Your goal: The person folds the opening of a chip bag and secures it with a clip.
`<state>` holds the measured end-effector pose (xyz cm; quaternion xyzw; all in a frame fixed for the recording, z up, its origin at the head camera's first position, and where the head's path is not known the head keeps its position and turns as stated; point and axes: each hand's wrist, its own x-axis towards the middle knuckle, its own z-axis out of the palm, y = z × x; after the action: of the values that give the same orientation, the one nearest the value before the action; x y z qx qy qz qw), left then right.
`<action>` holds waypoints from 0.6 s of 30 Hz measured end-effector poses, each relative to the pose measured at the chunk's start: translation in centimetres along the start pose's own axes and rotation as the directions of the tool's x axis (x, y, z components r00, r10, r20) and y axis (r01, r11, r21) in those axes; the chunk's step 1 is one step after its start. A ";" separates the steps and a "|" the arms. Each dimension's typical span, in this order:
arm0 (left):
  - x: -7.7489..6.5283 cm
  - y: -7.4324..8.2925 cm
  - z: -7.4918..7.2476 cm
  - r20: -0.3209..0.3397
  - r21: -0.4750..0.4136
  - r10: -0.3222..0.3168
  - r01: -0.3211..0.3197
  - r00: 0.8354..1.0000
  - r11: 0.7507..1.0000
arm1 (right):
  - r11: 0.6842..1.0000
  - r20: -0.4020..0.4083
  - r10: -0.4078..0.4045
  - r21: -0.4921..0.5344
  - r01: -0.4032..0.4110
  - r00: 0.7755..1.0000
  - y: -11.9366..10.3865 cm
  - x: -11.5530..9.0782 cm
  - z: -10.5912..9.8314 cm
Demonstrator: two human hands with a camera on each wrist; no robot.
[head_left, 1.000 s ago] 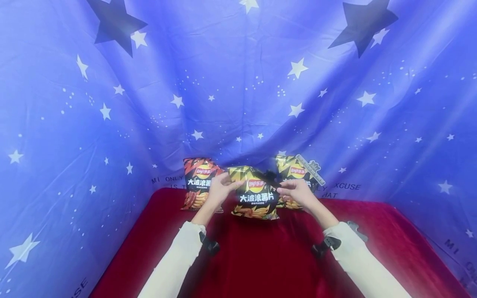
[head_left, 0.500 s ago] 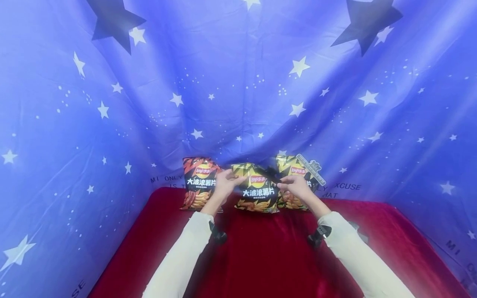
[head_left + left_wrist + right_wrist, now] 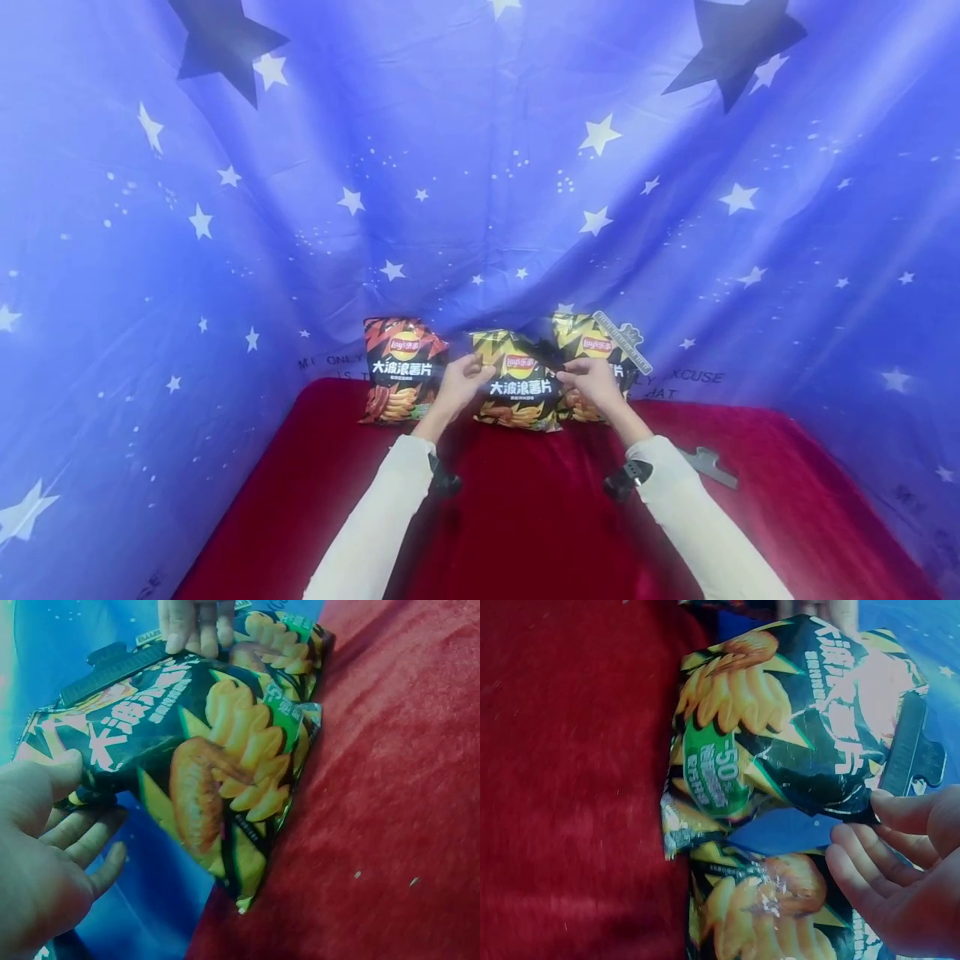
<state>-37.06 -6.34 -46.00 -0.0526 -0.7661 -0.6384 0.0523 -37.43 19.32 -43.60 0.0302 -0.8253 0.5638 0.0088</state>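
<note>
In the head view, a yellow-and-black bag of potato chips (image 3: 519, 390) stands between my hands. My left hand (image 3: 463, 379) pinches its left edge; in the left wrist view the thumb lies on the front and the other fingers (image 3: 90, 832) are behind. My right hand (image 3: 592, 383) pinches the bag's right edge by the end of a black bag clip (image 3: 907, 742). That clip sits aslant across the bag's upper right corner. Its far end is hard to make out in the head view.
A red-and-black chip bag (image 3: 397, 371) stands on the left. Behind my right hand is another yellow-and-black bag (image 3: 573, 329) with a pale clip (image 3: 624, 340) on its corner. A grey clip (image 3: 712, 467) lies on the red cloth (image 3: 525, 517). A starry blue curtain (image 3: 450, 225) hangs behind.
The middle bag has moved slightly away and to the right, with both hands still on it. My right forearm has shifted left, uncovering more of the grey clip.
</note>
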 end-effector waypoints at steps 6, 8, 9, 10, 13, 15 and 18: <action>-1.0 -1.2 0.3 -0.049 0.038 0.038 -0.036 0.998 0.999 | 0.996 -0.084 -0.077 -0.059 0.072 0.993 0.6 0.1 0.6; -1.4 -1.4 0.2 -0.057 0.036 0.046 -0.044 0.997 0.998 | 0.993 -0.101 -0.096 -0.084 0.088 0.990 0.8 0.0 0.7; -1.5 -1.5 0.2 -0.061 0.040 0.053 -0.051 0.997 0.998 | 0.990 -0.115 -0.108 -0.105 0.096 0.987 0.9 -0.1 0.7; -1.6 -1.5 0.2 -0.063 0.039 0.060 -0.058 0.996 0.998 | 0.988 -0.125 -0.116 -0.115 0.101 0.985 1.0 -0.1 0.7; -1.8 -1.6 0.3 -0.075 0.052 0.089 -0.085 0.993 0.995 | 0.986 -0.157 -0.134 -0.121 0.115 0.979 1.3 -0.4 0.8; -1.9 -1.5 0.4 -0.084 0.059 0.101 -0.097 0.991 0.994 | 0.987 -0.181 -0.137 -0.104 0.120 0.974 1.6 -0.7 0.8; -1.7 -1.5 0.4 -0.096 0.044 0.101 -0.097 0.990 0.994 | 0.990 -0.200 -0.131 -0.074 0.118 0.971 1.8 -0.6 1.2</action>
<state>-35.64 -6.21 -47.77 -0.0579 -0.7714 -0.6217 0.1225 -36.89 18.93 -45.73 0.0236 -0.8333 0.5367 0.1299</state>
